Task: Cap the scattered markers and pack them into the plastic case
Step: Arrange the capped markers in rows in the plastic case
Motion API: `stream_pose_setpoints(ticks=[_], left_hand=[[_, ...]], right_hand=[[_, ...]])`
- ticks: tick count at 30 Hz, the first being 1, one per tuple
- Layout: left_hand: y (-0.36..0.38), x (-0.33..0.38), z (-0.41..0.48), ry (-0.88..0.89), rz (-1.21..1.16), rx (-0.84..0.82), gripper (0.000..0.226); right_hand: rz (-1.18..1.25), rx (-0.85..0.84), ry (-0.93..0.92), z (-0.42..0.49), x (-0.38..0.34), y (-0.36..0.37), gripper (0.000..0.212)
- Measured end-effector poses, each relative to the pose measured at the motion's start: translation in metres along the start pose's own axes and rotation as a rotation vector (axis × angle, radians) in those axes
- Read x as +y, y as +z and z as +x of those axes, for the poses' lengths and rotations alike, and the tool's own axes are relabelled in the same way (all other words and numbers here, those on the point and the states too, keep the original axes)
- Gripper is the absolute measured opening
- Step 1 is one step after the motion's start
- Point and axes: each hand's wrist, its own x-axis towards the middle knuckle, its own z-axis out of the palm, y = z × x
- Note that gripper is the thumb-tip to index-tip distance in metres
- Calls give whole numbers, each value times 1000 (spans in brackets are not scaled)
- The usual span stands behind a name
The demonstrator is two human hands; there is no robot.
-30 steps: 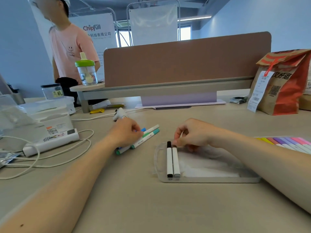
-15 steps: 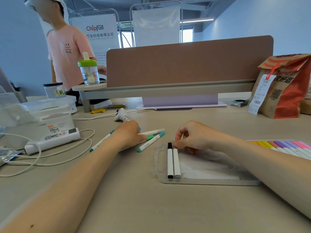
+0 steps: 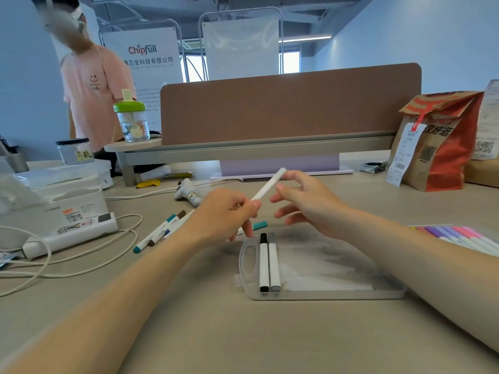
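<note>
Clear plastic case [image 3: 337, 292] lies nearest on the desk [image 3: 243, 336], with two capped markers [image 3: 269, 265] side by side at its left end.
Above its far edge the left hand [image 3: 224, 214] pinches a white marker [image 3: 267, 187] between thumb and fingers, tilted up to the right. The right hand [image 3: 305, 203] hovers just beside it, fingers loosely spread and holding nothing. Further left, loose markers [image 3: 159, 233] lie on the desk; pastel markers [image 3: 464, 236] lie in a row on the right, and a brown paper bag [image 3: 442, 147] stands beyond them.
</note>
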Motion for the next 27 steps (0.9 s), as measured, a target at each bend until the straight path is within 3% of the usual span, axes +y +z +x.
stream_pose_setpoints(ticks=[5, 9, 12, 17, 21, 27], left_hand=[[5, 7, -2, -35, -58, -54, 31], [7, 6, -3, -23, -47, -99, 37], [2, 1, -4, -22, 48, -168, 48], [0, 0, -13, 12, 281, -450, 52], [1, 2, -12, 13, 327, -461, 77], [1, 1, -13, 14, 372, -460, 80]], right_hand=[[181, -50, -84, -3, -6, 0, 30], [144, 22, -100, 0, -6, -3, 24], [115, 43, 6, 3, -10, -10, 19], [-160, -161, 241, -3, -13, -18, 25], [-234, -232, 302, -6, -11, -15, 33], [-302, -187, 286, -6, -3, -2, 37]])
